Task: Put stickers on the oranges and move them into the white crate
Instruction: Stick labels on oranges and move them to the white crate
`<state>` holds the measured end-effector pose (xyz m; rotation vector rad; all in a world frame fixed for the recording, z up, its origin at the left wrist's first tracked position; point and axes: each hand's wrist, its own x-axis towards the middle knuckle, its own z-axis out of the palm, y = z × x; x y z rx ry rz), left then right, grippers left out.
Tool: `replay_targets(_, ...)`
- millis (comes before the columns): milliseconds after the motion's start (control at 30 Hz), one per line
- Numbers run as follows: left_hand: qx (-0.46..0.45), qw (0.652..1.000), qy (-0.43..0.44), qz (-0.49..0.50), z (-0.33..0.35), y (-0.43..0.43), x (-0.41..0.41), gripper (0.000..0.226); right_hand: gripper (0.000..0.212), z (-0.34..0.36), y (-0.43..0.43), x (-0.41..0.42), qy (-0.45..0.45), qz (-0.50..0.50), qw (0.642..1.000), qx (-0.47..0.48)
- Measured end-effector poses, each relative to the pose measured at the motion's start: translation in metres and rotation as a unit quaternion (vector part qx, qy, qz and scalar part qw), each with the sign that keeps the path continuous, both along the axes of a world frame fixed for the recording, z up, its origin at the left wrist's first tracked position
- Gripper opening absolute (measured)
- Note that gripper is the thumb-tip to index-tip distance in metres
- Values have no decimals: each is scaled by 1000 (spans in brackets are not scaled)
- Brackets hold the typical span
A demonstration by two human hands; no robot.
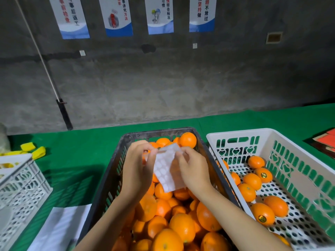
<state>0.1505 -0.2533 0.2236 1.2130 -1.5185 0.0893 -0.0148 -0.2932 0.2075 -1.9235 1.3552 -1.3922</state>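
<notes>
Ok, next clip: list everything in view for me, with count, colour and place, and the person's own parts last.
dark crate: one, dark grey, centre, piled with many oranges
white crate: one, white, right of the dark crate, holding roughly ten oranges, at least two with stickers
sticker sheet: one, white, held above the dark crate
small white crate: one, white, left edge
yellow pieces: several, yellow, far left on the table, what they are is unclear
white sheet: one, white, lower left on the table
table cover: one, green, under everything
red and dark items: right edge, unclear
posters: four, white and blue, on the grey wall
left hand: holds the sheet's left edge
right hand: holds the sheet's right side
</notes>
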Motion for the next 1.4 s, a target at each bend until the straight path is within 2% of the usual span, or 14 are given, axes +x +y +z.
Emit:
replay_targets(67,39,995,93,-4,2,-2,6,13,18,2,0,-3,-36,-41,998,-23)
replay_targets(100,74,992,98,-9,6,-4,8,11,18,3,0,-3,-51,-55,997,-31)
replay_targets(200,196,977,-43,-72,9,-14,26,7,18,5,-1,-7,-65,-83,992,-66)
replay_targets(267,401,902,-74,-142,1,-12,40,10,15,4,-1,-8,-47,-93,990,-100)
replay_targets(300,469,859,-131,-157,-7,-10,48,12,11,4,0,-7,-30,-89,989,-117)
replay_targets(333,496,836,-183,-148,-15,-9,54,17,9,3,2,-6,-13,-82,988,-128)
replay_targets(400,519,822,-199,-124,-24,-10,64,21,19,2,5,-3,28,-67,989,-132)
replay_targets(533,540,809,-203,-113,-24,-13,68,10,29,1,9,2,109,-37,985,-128)
replay_targets(867,564,790,-241,-5,-25,-5,57,35,35,6,12,1,109,-27,980,-161)
replay_targets(1000,604,726,-330,15,-13,13,26,71,15,-3,5,-4,126,-30,983,-134)
replay_targets(1133,586,621,-519,35,-7,24,-6,78,6,-6,1,-3,136,-25,982,-132)
replay_targets(1200,592,624,-511,17,-6,23,-4,81,8,-4,1,-2,134,-15,982,-133)
replay_targets(1333,635,670,-381,-46,-11,21,14,85,14,-4,4,0,148,-10,982,-116)
replay_targets(1400,620,728,-285,-75,-11,15,21,73,21,-4,3,-1,155,-16,982,-107)
